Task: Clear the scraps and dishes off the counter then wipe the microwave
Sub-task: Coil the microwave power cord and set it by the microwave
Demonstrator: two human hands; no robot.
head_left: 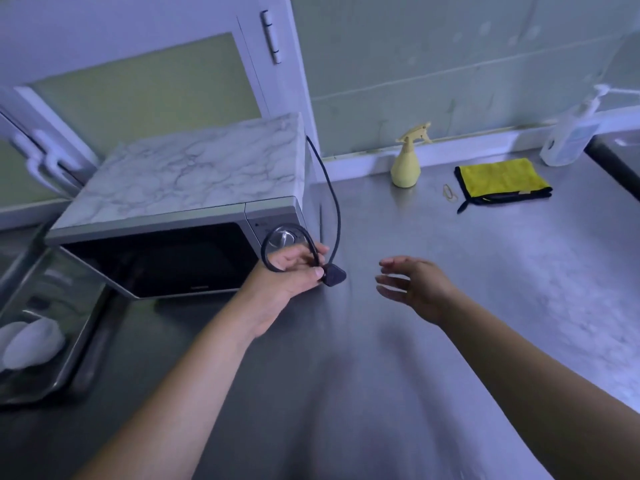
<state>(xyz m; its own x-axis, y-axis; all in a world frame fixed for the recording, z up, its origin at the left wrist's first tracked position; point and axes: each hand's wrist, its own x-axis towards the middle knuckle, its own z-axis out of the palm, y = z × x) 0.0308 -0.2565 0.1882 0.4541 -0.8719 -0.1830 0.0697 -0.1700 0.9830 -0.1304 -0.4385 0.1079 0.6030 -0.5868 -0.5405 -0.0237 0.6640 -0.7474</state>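
The microwave stands on the steel counter at the left, with a marble-patterned top and a dark door. Its black power cord runs down from behind its right side. My left hand grips a loop of that cord, with the plug sticking out beside my thumb, just in front of the dial. To the right, my right hand hovers over the counter with spread fingers, holding nothing. A folded yellow cloth and a yellow spray bottle sit near the back wall.
A sink at the lower left holds white dishes. A rubber band lies beside the cloth. A clear pump bottle stands at the back right. A window frame with a handle is behind the microwave.
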